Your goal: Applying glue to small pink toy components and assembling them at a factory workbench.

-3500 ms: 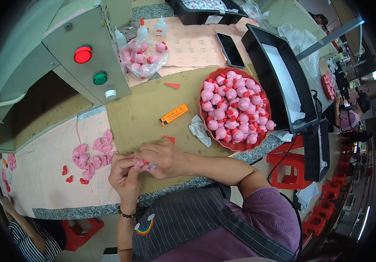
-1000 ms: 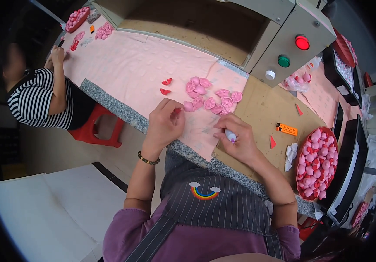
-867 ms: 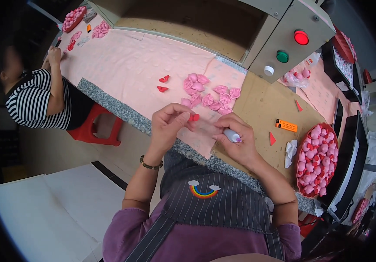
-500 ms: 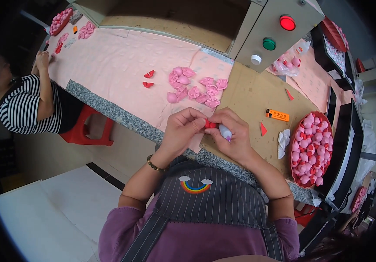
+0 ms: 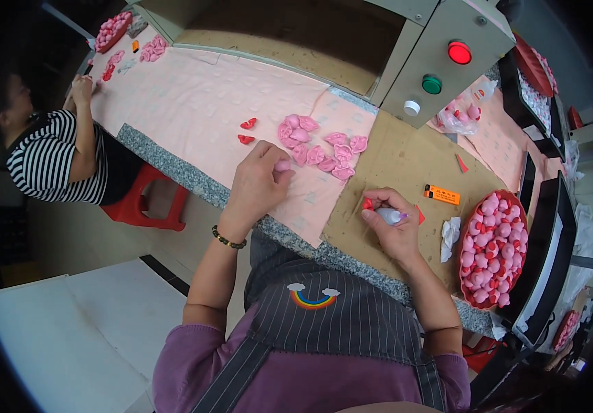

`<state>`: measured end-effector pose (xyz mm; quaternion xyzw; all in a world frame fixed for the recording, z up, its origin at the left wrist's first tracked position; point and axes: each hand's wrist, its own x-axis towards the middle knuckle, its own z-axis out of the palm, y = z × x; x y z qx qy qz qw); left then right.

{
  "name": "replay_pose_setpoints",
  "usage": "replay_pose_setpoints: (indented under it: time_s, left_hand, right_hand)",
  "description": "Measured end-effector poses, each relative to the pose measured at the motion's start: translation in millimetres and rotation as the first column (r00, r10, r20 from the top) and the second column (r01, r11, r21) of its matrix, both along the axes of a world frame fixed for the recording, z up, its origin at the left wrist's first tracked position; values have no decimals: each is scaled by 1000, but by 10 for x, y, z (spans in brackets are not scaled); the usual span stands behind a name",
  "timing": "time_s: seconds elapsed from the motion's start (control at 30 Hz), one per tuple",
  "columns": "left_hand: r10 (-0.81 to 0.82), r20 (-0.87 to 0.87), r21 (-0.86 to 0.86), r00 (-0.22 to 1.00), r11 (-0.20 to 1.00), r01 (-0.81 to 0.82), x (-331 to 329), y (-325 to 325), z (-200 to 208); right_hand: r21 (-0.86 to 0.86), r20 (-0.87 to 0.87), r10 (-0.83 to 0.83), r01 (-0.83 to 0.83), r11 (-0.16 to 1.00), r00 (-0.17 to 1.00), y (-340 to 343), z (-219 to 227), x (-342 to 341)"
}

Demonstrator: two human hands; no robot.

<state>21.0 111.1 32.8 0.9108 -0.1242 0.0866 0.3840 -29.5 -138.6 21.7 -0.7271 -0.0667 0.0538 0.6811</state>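
Work appears partly complete: pink-and-red pieces fill the red bowl [image 5: 467,294] beside the near edge of the bench [image 5: 351,265], right of the hands; loose pink parts [image 5: 342,153] and 2 loose red parts [image 5: 248,124] lie unused farther in from that edge, on the pink cloth [image 5: 193,96]. The left hand [image 5: 255,186], nearly closed, pinches a pink piece [image 5: 282,166]. The right hand [image 5: 396,234], half curled, grips a red piece [image 5: 367,204] and a small bottle [image 5: 388,216].

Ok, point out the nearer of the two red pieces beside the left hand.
The lower red piece, close by the left hand; the upper red piece lies beyond it, farther off.
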Motion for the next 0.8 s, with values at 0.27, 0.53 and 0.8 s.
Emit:
replay_pose_setpoints:
  time_s: [0.27, 0.53, 0.8]
  left_hand:
    - [-381, -338, -830, 860, 552, -82, -94, -128, -12]
    - [-696, -219, -966, 684, 57, -251, -132, -673, -133]
    - [-471, -308, -887, 826, 456, -71, -185, -982, -199]
  right_hand:
    - [248, -117, -67, 95, 964, 991, -90, -30, 82]
    - [344, -148, -59, 107, 933, 987, -103, 48, 81]
    - [272, -115, -102, 130, 953, 988, -92, 95, 33]
